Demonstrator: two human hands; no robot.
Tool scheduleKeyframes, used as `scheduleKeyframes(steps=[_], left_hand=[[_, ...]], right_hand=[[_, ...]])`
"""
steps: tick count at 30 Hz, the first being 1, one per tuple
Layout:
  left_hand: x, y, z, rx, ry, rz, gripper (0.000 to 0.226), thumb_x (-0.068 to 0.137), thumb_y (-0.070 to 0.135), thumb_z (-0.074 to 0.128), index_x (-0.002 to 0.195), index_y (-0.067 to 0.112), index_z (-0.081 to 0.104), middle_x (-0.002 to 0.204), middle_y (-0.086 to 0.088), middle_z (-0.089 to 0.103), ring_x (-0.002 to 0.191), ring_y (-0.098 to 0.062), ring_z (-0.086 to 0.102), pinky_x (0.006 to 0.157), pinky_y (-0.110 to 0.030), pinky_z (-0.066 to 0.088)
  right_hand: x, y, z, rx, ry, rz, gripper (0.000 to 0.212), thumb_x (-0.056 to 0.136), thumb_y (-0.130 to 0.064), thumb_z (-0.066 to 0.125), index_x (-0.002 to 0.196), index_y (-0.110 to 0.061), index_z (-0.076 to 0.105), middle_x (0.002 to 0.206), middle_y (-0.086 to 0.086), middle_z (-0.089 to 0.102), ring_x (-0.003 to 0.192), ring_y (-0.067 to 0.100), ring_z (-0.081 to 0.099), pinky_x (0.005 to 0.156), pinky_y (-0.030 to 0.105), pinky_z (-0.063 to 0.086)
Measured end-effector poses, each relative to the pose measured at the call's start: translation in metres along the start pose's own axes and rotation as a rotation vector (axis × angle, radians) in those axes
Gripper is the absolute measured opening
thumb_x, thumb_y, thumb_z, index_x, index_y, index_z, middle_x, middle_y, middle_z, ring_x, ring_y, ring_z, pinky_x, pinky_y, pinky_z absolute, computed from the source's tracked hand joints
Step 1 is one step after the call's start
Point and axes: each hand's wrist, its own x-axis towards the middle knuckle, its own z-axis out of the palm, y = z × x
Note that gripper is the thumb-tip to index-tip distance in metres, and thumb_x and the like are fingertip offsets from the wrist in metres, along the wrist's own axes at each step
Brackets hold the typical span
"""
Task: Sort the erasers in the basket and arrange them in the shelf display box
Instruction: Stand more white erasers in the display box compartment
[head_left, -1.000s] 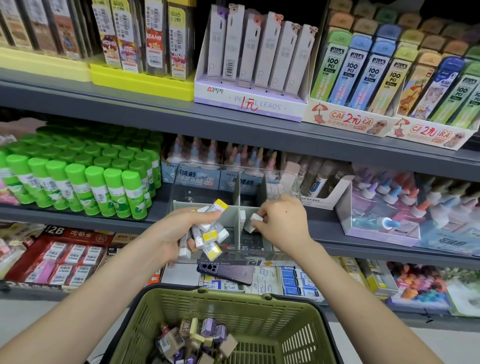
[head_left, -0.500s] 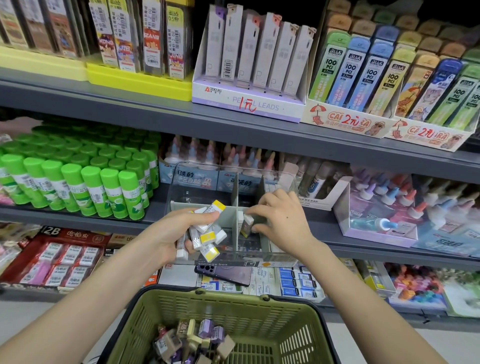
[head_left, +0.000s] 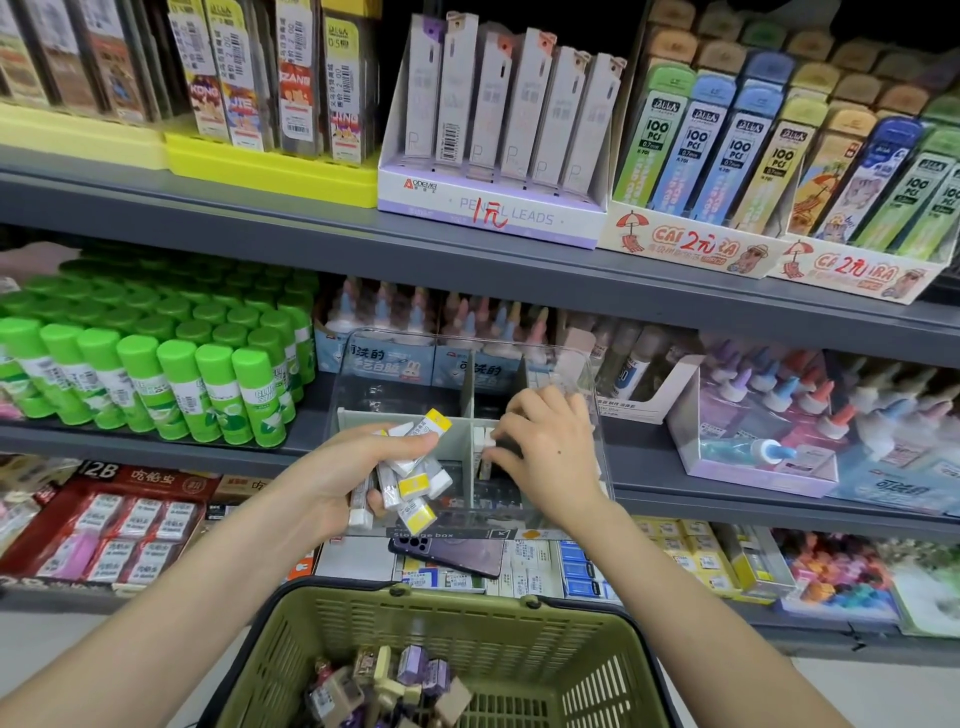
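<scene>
A clear display box (head_left: 582, 374) with grey dividers stands on the middle shelf. My left hand (head_left: 332, 473) grips a bunch of white erasers with yellow sleeves (head_left: 415, 480) in front of the box's left compartment. My right hand (head_left: 550, 447) reaches into the right compartment, its fingertips pinching a white eraser (head_left: 488, 439) that stands against the divider. The olive green basket (head_left: 519, 629) sits below, holding several mixed erasers (head_left: 384, 686) in purple, beige and brown.
Green glue sticks (head_left: 156, 374) fill the shelf left of the box; glue bottles (head_left: 779, 431) stand to its right. A dark phone (head_left: 452, 556) lies under the box front. Pencil lead packs (head_left: 509, 119) line the shelf above, and boxed erasers (head_left: 130, 525) the shelf below.
My right hand has moved down into the right compartment with its eraser and now sets it upright against the divider. My left hand and its bunch have stayed about where they were.
</scene>
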Motion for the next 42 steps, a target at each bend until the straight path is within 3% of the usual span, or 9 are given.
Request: scheduleKeyframes(steps=[6, 11, 16, 22, 26, 30, 34, 38, 42], left_hand=[[-0.008, 0.004, 0.004, 0.032, 0.027, 0.012, 0.018, 0.079, 0.023, 0.073, 0.095, 0.017, 0.068, 0.064, 0.005, 0.06, 0.051, -0.008, 0.05, 0.034, -0.015, 0.025], [-0.016, 0.008, 0.009, 0.146, -0.004, 0.038, 0.02, 0.075, 0.027, 0.075, 0.094, 0.022, 0.071, 0.059, 0.013, 0.057, 0.041, 0.0, 0.044, 0.041, -0.018, 0.024], [-0.021, 0.008, 0.012, 0.158, -0.14, 0.057, 0.027, 0.062, 0.037, 0.079, 0.084, 0.022, 0.073, 0.065, 0.005, 0.056, 0.047, -0.005, 0.044, 0.041, -0.018, 0.022], [-0.018, 0.009, 0.013, 0.0, -0.135, 0.027, 0.032, 0.063, 0.023, 0.075, 0.093, 0.015, 0.069, 0.066, 0.002, 0.064, 0.044, -0.006, 0.052, 0.035, -0.014, 0.024], [-0.016, 0.01, 0.014, -0.019, -0.1, 0.045, 0.023, 0.077, 0.001, 0.069, 0.097, 0.014, 0.066, 0.064, 0.003, 0.066, 0.044, -0.004, 0.053, 0.034, -0.013, 0.024], [-0.013, 0.008, 0.013, 0.0, -0.061, 0.055, 0.029, 0.079, 0.001, 0.069, 0.106, 0.01, 0.063, 0.066, 0.004, 0.069, 0.045, -0.004, 0.054, 0.035, -0.014, 0.024], [-0.01, 0.008, 0.011, 0.012, -0.01, 0.071, 0.028, 0.077, 0.001, 0.071, 0.103, 0.011, 0.065, 0.067, 0.003, 0.069, 0.042, -0.004, 0.053, 0.035, -0.014, 0.024], [-0.007, 0.008, 0.012, 0.016, 0.011, 0.073, 0.027, 0.077, 0.003, 0.072, 0.1, 0.014, 0.065, 0.071, 0.001, 0.07, 0.044, -0.004, 0.055, 0.035, -0.014, 0.025], [-0.006, 0.008, 0.012, 0.023, 0.017, 0.076, 0.027, 0.077, 0.003, 0.072, 0.1, 0.014, 0.065, 0.075, -0.001, 0.069, 0.046, -0.005, 0.055, 0.035, -0.014, 0.025]], right_hand=[[-0.003, 0.004, -0.006, 0.103, -0.009, 0.078, 0.028, 0.063, -0.045, 0.078, 0.084, -0.027, 0.07, 0.083, -0.007, 0.06, 0.083, 0.015, 0.044, 0.071, 0.028, 0.02], [0.001, -0.011, -0.031, 0.54, -0.056, -0.006, 0.047, 0.078, -0.048, 0.058, 0.117, -0.023, 0.066, 0.103, -0.005, 0.061, 0.099, 0.011, 0.044, 0.087, 0.025, 0.034], [0.002, -0.022, -0.037, 0.592, -0.134, -0.15, 0.035, 0.074, -0.032, 0.072, 0.104, -0.014, 0.071, 0.094, -0.001, 0.06, 0.09, 0.008, 0.043, 0.083, 0.011, 0.031], [-0.007, -0.022, -0.043, 0.8, -0.208, 0.171, 0.031, 0.075, -0.02, 0.078, 0.104, -0.015, 0.069, 0.091, -0.008, 0.054, 0.075, 0.004, 0.048, 0.07, 0.014, 0.04], [-0.012, -0.025, -0.039, 0.89, -0.229, 0.345, 0.025, 0.078, -0.014, 0.075, 0.093, -0.029, 0.062, 0.089, -0.006, 0.059, 0.076, 0.012, 0.056, 0.072, 0.023, 0.051], [-0.01, -0.012, -0.048, 0.997, -0.177, 0.489, 0.036, 0.08, -0.01, 0.072, 0.1, -0.032, 0.052, 0.088, 0.0, 0.06, 0.078, 0.01, 0.058, 0.071, 0.016, 0.049], [-0.01, 0.007, -0.057, 0.89, -0.211, 0.502, 0.051, 0.079, -0.016, 0.073, 0.103, -0.052, 0.049, 0.084, -0.009, 0.064, 0.076, 0.001, 0.062, 0.081, 0.026, 0.052], [-0.006, 0.008, -0.062, 0.577, -0.339, 0.428, 0.031, 0.082, -0.033, 0.07, 0.103, -0.038, 0.047, 0.089, -0.02, 0.061, 0.092, 0.005, 0.055, 0.083, 0.027, 0.04], [-0.001, 0.008, -0.048, 0.346, -0.28, 0.237, 0.029, 0.08, -0.038, 0.071, 0.101, -0.02, 0.061, 0.101, -0.008, 0.062, 0.099, 0.014, 0.049, 0.086, 0.027, 0.037]])
